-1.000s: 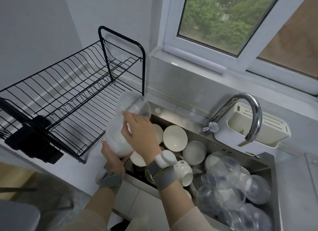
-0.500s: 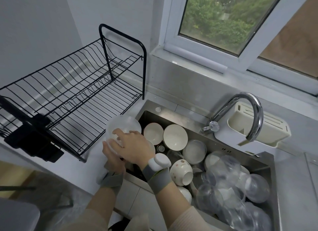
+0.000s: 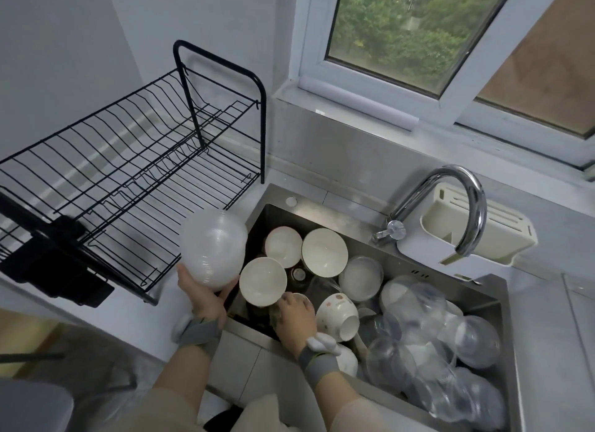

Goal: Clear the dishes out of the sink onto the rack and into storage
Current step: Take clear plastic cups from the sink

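My left hand [image 3: 201, 294] holds a stack of translucent plastic bowls [image 3: 213, 248] from below, above the left edge of the steel sink [image 3: 500, 306]. My right hand [image 3: 294, 315] reaches down into the sink and its fingers curl on a small bowl [image 3: 302, 299] that it mostly hides. Around it lie white ceramic bowls [image 3: 324, 251], a flower-patterned bowl [image 3: 338, 315] on its side and several clear plastic bowls [image 3: 450, 341] heaped at the right. The black two-tier wire rack [image 3: 128, 180] stands bare on the counter to the left.
A chrome faucet [image 3: 463, 206] arches over the back of the sink, with a cream knife holder [image 3: 492, 225] behind it. A window sill runs along the wall above. A black cutlery holder [image 3: 54, 267] hangs on the rack's front left.
The right hand let go of the plastic bowl stack and dropped into the sink onto a small bowl. The left hand alone now holds the stack, lower and nearer the sink's left edge.
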### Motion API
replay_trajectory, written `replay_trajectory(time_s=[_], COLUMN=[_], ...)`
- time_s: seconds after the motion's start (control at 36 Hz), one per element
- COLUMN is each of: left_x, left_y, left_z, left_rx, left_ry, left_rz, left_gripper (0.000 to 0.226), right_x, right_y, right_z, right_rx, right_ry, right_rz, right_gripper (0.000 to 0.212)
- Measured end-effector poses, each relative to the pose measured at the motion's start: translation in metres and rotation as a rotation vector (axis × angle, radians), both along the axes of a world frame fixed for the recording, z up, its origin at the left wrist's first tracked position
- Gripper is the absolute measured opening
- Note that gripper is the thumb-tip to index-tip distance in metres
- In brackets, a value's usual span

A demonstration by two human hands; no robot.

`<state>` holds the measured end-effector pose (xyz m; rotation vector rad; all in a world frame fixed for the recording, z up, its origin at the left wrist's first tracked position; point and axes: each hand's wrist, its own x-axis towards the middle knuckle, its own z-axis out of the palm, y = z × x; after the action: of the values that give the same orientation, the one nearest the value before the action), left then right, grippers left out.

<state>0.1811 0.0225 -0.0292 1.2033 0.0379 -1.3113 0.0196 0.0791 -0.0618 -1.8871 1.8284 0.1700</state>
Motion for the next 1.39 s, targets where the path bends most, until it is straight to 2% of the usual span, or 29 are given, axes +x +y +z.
replay_trajectory(time_s=[0.14, 0.28, 0.33, 0.39, 0.47, 0.56, 0.61, 0.83, 0.97, 1.22, 1.31, 1.39], left_x=[-0.004, -0.005, -0.005, -0.004, -0.005, -0.008, -0.01, -0.014, -0.021, -0.041, -0.054, -0.072], left_y=[-0.003, -0.004, -0.003, -0.004, -0.003, -0.001, 0.0, 0.006, 0.011, 0.024, 0.03, 0.037], left_z=[0.002, 0.003, 0.002, 0.002, 0.003, 0.005, 0.005, 0.007, 0.011, 0.011, 0.013, 0.013], left_rx=[0.007, 0.023, 0.015, 0.015, 0.022, 0.028, 0.033, 0.055, -0.006, -0.002, -0.01, 0.021], left_ry=[-0.003, -0.003, -0.005, -0.002, -0.011, -0.013, -0.018, -0.011, -0.026, -0.021, -0.053, -0.047], left_rz=[-0.034, -0.037, -0.036, -0.034, -0.054, -0.072, -0.074, -0.118, -0.23, -0.372, -0.435, -0.49], left_gripper=[0.059, 0.046, 0.041, 0.04, 0.048, 0.066, 0.07, 0.061, 0.052, 0.055, 0.05, 0.055], right_x=[0.005, 0.0, -0.005, -0.008, -0.009, -0.008, -0.008, -0.006, -0.006, -0.012, -0.018, -0.029], right_y=[0.0, 0.006, 0.01, 0.015, 0.022, 0.023, 0.022, 0.025, 0.03, 0.042, 0.037, 0.031], right_z=[0.001, -0.004, -0.012, -0.022, -0.03, -0.031, -0.028, -0.017, -0.009, 0.005, 0.019, 0.045], right_rx=[-0.046, -0.113, -0.05, 0.069, 0.171, 0.174, 0.18, 0.075, -0.003, -0.136, -0.253, -0.44], right_ry=[0.022, 0.053, 0.107, 0.169, 0.209, 0.189, 0.172, 0.097, 0.073, 0.003, -0.067, -0.289], right_rz=[-0.016, -0.228, -0.254, -0.164, -0.046, -0.052, -0.068, -0.147, -0.225, -0.446, -0.673, -0.931], right_gripper=[0.034, 0.041, 0.045, 0.046, 0.036, 0.032, 0.031, 0.031, 0.031, 0.03, 0.026, 0.024])
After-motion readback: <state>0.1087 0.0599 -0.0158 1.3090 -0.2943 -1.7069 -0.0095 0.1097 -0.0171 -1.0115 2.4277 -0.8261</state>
